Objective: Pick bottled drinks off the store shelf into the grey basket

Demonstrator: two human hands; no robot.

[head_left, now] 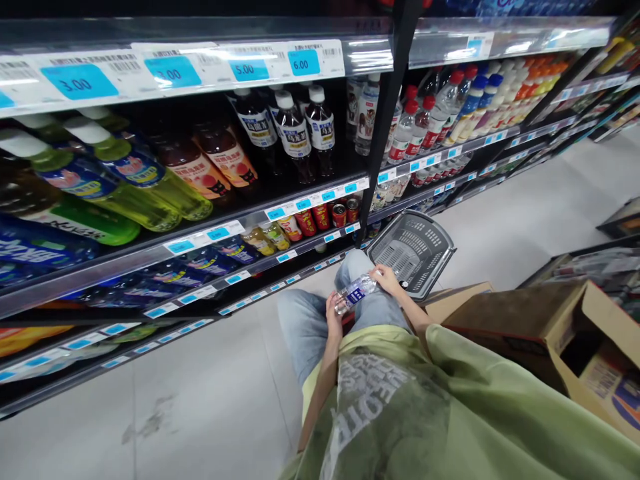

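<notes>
A clear plastic bottle [356, 294] with a blue label lies sideways above my lap, between my two hands. My left hand [333, 312] is closed around its left end. At the other end, the fingers of my right hand [385, 277] are curled together against the bottle. Its cap cannot be made out. Just beyond my right hand, a grey plastic shopping basket [434, 235] with slotted walls stands on the floor.
Drink shelves [320, 190] run along the left and front, holding dark-drink bottles [294, 127], green-yellow bottles [137, 170] and red cans [320, 217]. An open cardboard box [520, 320] stands close on my right. Pale tiled floor [225, 387] lies below the shelves.
</notes>
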